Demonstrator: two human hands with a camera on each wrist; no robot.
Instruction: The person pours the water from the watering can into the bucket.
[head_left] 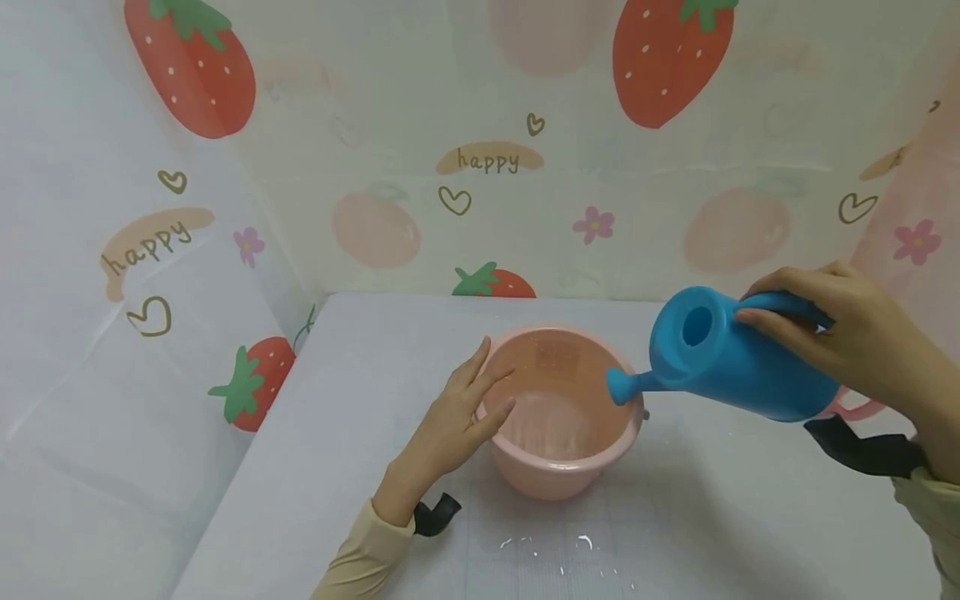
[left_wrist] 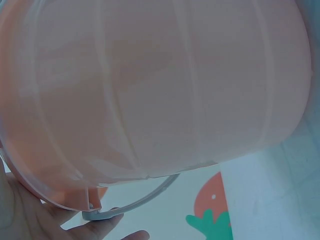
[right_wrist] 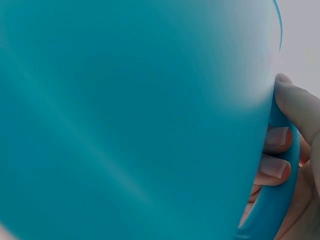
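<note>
A pink plastic bucket (head_left: 555,479) stands upright on the white table. My left hand (head_left: 457,417) rests against its left rim with the fingers spread and fairly straight. The left wrist view shows the ribbed bucket wall (left_wrist: 165,85) and a grey bail handle (left_wrist: 145,201) beside my fingers. With curled fingers my right hand (head_left: 847,321) grips the handle of a blue watering can (head_left: 757,367). The can is tilted to the left, its spout head (head_left: 621,387) over the bucket's right inner side. In the right wrist view the can's blue body (right_wrist: 125,120) covers most of the picture.
Water drops (head_left: 585,542) lie on the table in front of the bucket. A pink curved handle (head_left: 862,410) shows partly behind the can, its own body hidden. Strawberry-printed sheets (head_left: 637,183) stand behind and to the left of the table.
</note>
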